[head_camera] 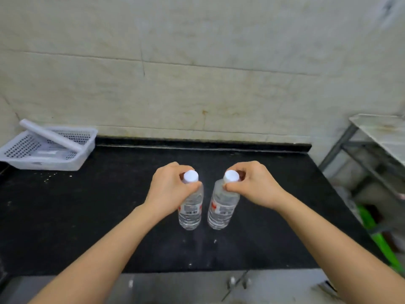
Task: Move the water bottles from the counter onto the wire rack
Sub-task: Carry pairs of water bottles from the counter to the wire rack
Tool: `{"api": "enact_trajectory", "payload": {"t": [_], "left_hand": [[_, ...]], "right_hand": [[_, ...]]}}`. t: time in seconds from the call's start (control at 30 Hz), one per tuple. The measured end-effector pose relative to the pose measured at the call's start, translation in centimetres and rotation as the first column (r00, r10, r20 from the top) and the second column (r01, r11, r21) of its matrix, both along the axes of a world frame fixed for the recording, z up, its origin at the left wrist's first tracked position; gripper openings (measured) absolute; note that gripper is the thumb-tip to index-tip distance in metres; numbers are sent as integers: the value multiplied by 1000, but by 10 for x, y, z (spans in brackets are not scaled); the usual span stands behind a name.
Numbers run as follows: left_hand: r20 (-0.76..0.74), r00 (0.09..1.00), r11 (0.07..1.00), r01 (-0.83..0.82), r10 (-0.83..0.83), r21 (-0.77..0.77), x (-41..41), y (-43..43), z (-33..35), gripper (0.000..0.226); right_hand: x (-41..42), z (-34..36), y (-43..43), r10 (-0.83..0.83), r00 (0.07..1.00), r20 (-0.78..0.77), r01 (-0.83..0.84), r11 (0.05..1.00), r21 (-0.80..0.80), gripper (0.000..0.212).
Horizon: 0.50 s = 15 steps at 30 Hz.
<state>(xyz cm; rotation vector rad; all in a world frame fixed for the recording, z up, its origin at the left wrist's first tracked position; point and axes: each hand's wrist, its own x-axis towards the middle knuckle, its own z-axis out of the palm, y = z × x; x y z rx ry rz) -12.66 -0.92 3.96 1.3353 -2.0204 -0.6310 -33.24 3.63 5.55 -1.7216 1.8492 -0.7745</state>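
Observation:
Two clear water bottles with white caps and red-and-white labels stand upright side by side on the black counter (87,216). My left hand (169,189) grips the neck of the left bottle (190,212) just under its cap. My right hand (254,186) grips the neck of the right bottle (221,212) the same way. Both bottle bases appear to rest on the counter. A metal rack (359,154) with a pale top shelf stands off the counter's right end.
A white perforated plastic basket (47,148) with a white roll lying across it sits at the counter's back left. A tiled wall runs behind the counter. Something bright green (381,242) lies low beside the rack. Cabinet fronts show below the counter's front edge.

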Motion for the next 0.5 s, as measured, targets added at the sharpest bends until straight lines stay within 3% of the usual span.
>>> {"api": "enact_trajectory", "payload": {"t": [0.23, 0.5], "left_hand": [[-141, 972, 982, 191, -190, -8, -149, 35, 49, 6], [-271, 873, 914, 392, -406, -105, -308, 51, 101, 8]], "right_hand": [[-133, 54, 74, -213, 977, -16, 211, 974, -87, 11], [-271, 105, 132, -447, 895, -5, 431, 867, -250, 17]]}}
